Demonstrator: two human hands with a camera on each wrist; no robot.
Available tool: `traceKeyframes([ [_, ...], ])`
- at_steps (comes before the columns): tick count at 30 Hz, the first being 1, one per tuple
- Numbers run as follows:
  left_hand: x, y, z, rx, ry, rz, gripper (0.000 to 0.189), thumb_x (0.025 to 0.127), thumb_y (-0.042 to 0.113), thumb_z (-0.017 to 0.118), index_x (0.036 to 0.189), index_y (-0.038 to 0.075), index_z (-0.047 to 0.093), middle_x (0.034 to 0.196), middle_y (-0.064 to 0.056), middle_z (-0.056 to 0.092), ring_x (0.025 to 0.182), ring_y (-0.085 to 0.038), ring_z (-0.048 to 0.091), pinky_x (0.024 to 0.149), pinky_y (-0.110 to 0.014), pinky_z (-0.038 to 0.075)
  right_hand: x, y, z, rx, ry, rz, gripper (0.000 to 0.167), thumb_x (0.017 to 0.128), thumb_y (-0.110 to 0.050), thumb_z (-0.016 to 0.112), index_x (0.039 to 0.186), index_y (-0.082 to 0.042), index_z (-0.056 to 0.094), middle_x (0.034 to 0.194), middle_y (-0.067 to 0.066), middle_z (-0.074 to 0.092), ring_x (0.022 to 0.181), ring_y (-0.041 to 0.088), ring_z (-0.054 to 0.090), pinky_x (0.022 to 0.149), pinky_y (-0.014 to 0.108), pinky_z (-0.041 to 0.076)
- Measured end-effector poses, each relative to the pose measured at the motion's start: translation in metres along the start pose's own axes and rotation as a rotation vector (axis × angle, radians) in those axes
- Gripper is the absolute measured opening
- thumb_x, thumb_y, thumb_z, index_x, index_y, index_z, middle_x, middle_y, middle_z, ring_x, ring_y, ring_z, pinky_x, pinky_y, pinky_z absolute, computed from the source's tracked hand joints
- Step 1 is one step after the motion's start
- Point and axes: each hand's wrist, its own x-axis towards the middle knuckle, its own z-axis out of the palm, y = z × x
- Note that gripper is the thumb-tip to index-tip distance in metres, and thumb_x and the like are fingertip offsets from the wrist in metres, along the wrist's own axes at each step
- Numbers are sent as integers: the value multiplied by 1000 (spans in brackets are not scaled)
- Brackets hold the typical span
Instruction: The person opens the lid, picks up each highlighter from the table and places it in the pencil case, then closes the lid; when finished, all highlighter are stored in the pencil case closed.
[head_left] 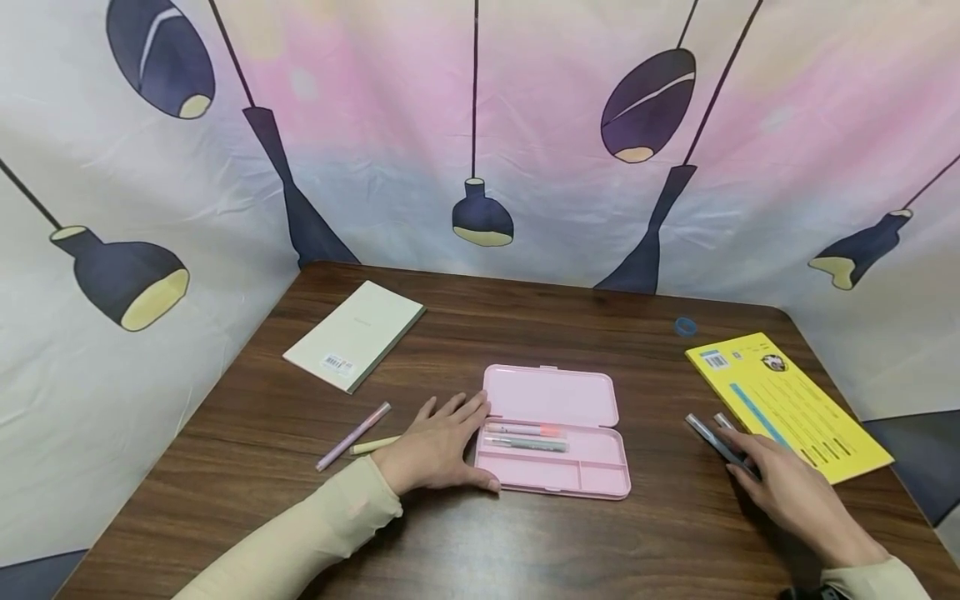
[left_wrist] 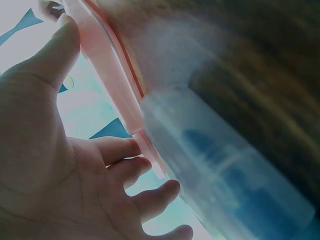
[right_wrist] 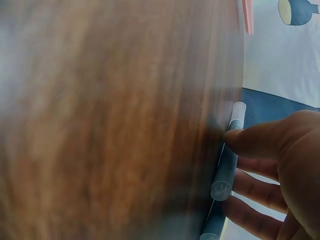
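A pink pencil case (head_left: 525, 483) lies opened flat on the table, its lid folded back. Inside are a pen with an orange-pink end (head_left: 551, 430) and a grey pen (head_left: 532, 445). My left hand (head_left: 442, 446) rests at the case's left side, fingers spread, thumb at its front corner. Over on the right, my right hand (head_left: 795, 492) pinches a dark grey-blue pen (right_wrist: 227, 165) between thumb and fingers, against the table. A second dark pen (right_wrist: 214, 225) lies beside it, partly covered by the fingers.
Left of the case lie a purple pen (head_left: 352, 437) and a yellow pen (head_left: 371, 446), partly behind the left hand. A pale green notebook (head_left: 360, 329) sits at the back left. At the right are a yellow book (head_left: 787, 400) and a blue ring (head_left: 685, 326).
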Motion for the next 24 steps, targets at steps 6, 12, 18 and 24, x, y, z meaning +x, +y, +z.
traceKeyframes([
  [6,-1,0,1,2,3,6,111,76,77,65,159,13,27,167,-3,17,151,-32,20,118,-63,12,2,0,2,0,-9,8,45,88,-9,72,132,-3,61,88,-1,60,67,9,47,54,28,35],
  [12,-1,-1,2,2,5,0,112,75,77,66,159,13,27,167,-2,17,151,-31,19,118,-62,11,2,0,2,-10,10,-6,41,88,-9,73,128,-3,65,84,-5,58,65,6,45,53,25,34],
  [18,0,-1,3,20,15,5,112,74,78,66,158,13,29,166,-2,19,151,-32,21,118,-62,12,2,1,3,-3,11,-9,37,88,-8,73,124,-3,67,79,-7,54,64,5,42,51,25,33],
  [24,1,0,2,22,11,6,112,74,77,66,158,13,28,166,-2,19,151,-32,20,118,-62,11,1,1,3,0,7,-16,33,89,-8,72,122,-3,68,78,-7,51,62,4,40,51,25,31],
])
